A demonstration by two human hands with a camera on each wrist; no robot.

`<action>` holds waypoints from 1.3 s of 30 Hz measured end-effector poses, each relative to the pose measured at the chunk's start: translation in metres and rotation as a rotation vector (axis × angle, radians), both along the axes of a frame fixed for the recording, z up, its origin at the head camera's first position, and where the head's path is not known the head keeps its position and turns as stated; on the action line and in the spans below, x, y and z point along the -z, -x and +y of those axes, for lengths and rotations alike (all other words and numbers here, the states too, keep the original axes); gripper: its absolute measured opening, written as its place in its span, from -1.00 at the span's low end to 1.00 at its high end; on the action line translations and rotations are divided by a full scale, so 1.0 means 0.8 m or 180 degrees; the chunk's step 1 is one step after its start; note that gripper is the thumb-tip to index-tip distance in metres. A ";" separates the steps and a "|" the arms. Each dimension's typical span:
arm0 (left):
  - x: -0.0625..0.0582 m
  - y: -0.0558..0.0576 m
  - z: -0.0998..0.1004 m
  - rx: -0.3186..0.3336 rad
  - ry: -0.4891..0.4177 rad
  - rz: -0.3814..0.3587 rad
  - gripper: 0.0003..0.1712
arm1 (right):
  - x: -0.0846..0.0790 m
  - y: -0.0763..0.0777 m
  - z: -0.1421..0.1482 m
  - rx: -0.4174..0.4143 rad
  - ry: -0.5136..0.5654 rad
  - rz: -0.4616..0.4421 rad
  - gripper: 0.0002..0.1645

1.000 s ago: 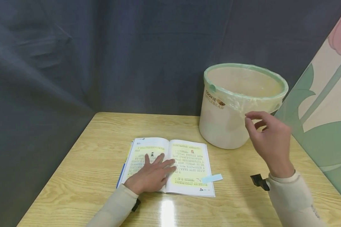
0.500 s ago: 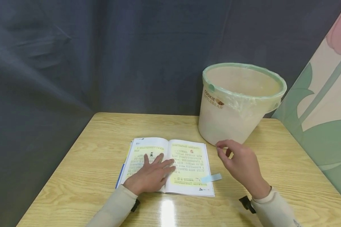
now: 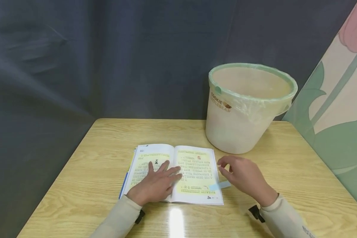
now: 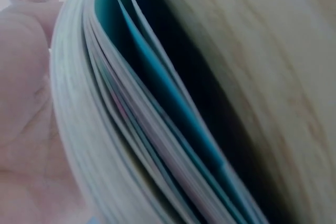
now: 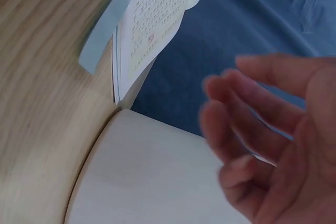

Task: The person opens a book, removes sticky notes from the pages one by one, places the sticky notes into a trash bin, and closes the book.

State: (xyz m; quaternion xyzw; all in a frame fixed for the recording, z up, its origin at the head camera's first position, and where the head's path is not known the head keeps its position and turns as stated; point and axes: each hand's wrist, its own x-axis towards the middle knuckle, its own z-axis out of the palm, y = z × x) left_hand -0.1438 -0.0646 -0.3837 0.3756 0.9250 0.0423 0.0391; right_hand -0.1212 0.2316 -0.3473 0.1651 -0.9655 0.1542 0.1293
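An open book (image 3: 196,172) with yellow-tinted printed pages lies on the table. My left hand (image 3: 154,186) rests on its left page, fingers spread, the fingertips reaching across the fold. In the left wrist view the book's page edges (image 4: 152,145) fan out beside the palm (image 4: 26,108). A light blue paper strip (image 3: 224,184) sticks out past the right page's edge; the right wrist view shows the strip (image 5: 105,30) bending off the book. Just right of the strip hovers my right hand (image 3: 245,175), fingers loosely bent. Nothing shows between its thumb and fingers (image 5: 220,124) in the right wrist view.
A pale bin (image 3: 235,129) with a green rim and a clear liner stands behind the right hand. A dark curtain (image 3: 154,66) hangs along the back and left of the wooden table (image 3: 86,172). On the right is a wall with a painted flower (image 3: 342,99).
My right hand has come left and down from in front of the bin to beside the blue strip. The left hand stays on the book. The head view has shifted slightly.
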 end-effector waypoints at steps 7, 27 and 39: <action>0.001 -0.001 0.001 -0.0034 -0.0035 -0.0003 -0.47 | 0.007 0.001 0.003 -0.0153 -0.0266 -0.0766 -0.71; 0.001 -0.001 0.001 0.0006 -0.0009 0.0045 -0.48 | 0.028 0.006 0.012 -0.0287 -0.0694 -0.1038 -0.67; 0.002 -0.001 0.002 -0.0025 0.0003 0.0005 -0.48 | 0.015 0.001 0.017 -0.0164 -0.0494 -0.1221 -0.80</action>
